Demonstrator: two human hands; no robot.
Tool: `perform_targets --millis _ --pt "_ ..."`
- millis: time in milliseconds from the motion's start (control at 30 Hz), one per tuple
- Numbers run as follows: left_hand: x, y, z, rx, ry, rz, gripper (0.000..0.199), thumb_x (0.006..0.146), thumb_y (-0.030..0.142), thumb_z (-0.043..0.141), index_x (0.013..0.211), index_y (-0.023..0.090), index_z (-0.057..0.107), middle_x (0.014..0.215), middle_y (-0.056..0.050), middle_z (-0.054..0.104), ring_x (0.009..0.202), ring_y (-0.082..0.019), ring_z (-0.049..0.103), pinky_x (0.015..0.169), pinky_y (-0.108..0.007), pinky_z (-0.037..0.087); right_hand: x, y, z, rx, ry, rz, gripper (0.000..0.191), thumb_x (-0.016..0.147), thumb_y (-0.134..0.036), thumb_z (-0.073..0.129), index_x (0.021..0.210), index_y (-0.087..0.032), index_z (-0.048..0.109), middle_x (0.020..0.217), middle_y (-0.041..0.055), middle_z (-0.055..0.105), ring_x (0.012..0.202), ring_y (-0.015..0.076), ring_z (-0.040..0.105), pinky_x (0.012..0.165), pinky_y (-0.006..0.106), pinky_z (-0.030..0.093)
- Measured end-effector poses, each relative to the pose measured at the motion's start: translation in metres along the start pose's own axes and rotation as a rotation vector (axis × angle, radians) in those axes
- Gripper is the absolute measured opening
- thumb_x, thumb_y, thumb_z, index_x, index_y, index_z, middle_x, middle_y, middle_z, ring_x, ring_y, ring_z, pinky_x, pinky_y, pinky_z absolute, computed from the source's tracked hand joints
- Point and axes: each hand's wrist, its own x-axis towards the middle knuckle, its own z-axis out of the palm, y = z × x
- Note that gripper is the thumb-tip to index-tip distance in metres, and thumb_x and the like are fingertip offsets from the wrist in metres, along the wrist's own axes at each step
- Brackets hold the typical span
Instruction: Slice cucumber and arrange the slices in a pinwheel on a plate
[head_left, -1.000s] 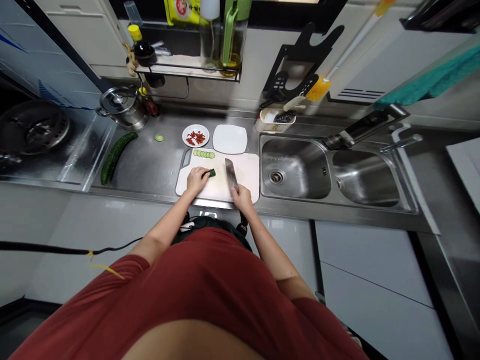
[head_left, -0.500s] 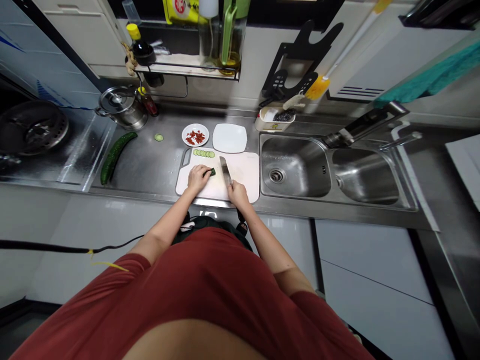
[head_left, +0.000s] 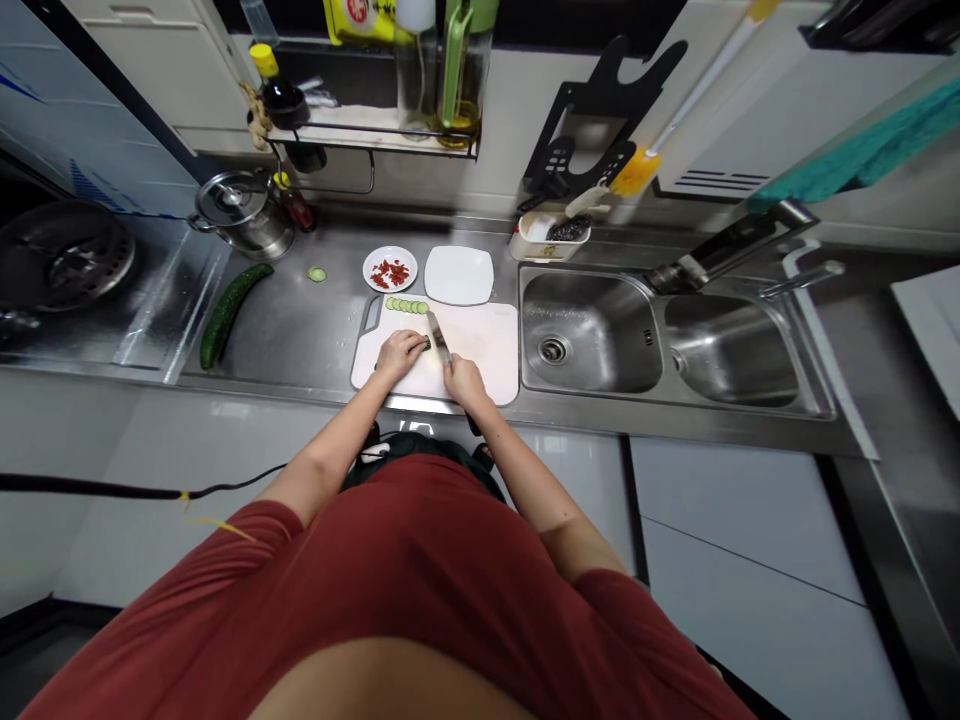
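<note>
Knife nearer the cucumber, clenched in right fingers; cucumber under curled left fingers.

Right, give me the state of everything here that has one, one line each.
Left hand, curled over the cucumber piece
Right hand, gripping the cleaver
Cleaver, edge down beside the cucumber piece
Cucumber piece, cut end showing, mostly covered
Cutting board, flat
Cucumber slices, in a row on the board
Long cucumber, unsliced, lying down
Steel pot, lid on
</note>
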Motion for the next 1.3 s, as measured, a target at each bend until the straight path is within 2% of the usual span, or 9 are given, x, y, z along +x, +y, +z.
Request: perform_targets --millis 167,333,800,967,1300 --pt "0.0 0.001 -0.002 0.002 -0.04 0.023 0.027 0.094 0.036 0.049 0.102 0.023 0.072 0.102 -0.006 0.068 0.097 -0.019 0.058 0.089 -0.035 0.046 0.002 -0.005 0.001 0.013 -0.009 -0.004 0.029 0.099 -0.025 0.035 0.112 -0.012 0.057 0.102 0.0166 0.068 0.096 0.0245 0.064 0.081 0.028 0.043" --pt "0.0 0.006 -0.005 0.033 -0.061 -0.01 0.027 0.094 0.035 0.049 0.104 0.024 0.071 0.103 -0.007 0.067 0.097 -0.02 0.058 0.088 -0.036 0.046 0.003 -0.008 0.004 0.015 -0.015 0.005 0.028 0.098 -0.024 0.037 0.112 -0.012 0.058 0.101 0.0163 0.069 0.096 0.025 0.065 0.081 0.029 0.043" --pt "0.0 0.008 -0.003 0.034 -0.048 -0.002 0.028 0.094 0.033 0.048 0.104 0.023 0.071 0.102 -0.007 0.066 0.096 -0.02 0.056 0.088 -0.036 0.046 0.003 -0.01 0.006 0.02 -0.02 0.01 0.026 0.098 -0.022 0.037 0.111 -0.011 0.057 0.101 0.0169 0.068 0.096 0.0253 0.065 0.081 0.03 0.044" --pt "0.0 0.008 -0.004 0.035 -0.052 -0.016 0.026 0.094 0.033 0.048 0.103 0.023 0.071 0.103 -0.008 0.066 0.097 -0.02 0.057 0.089 -0.037 0.046 0.004 -0.01 0.008 0.024 -0.03 0.007 0.025 0.097 -0.02 0.038 0.115 -0.011 0.052 0.101 0.0166 0.068 0.095 0.0252 0.064 0.081 0.03 0.044" --pt "0.001 0.01 -0.006 0.026 -0.06 -0.024 0.025 0.094 0.033 0.049 0.102 0.023 0.07 0.104 -0.007 0.067 0.098 -0.021 0.057 0.089 -0.037 0.045 -0.008 -0.006 0.008 0.01 -0.123 0.017 0.026 0.092 -0.014 0.04 0.116 -0.012 0.047 0.101 0.0167 0.067 0.093 0.0268 0.064 0.078 0.032 0.046"
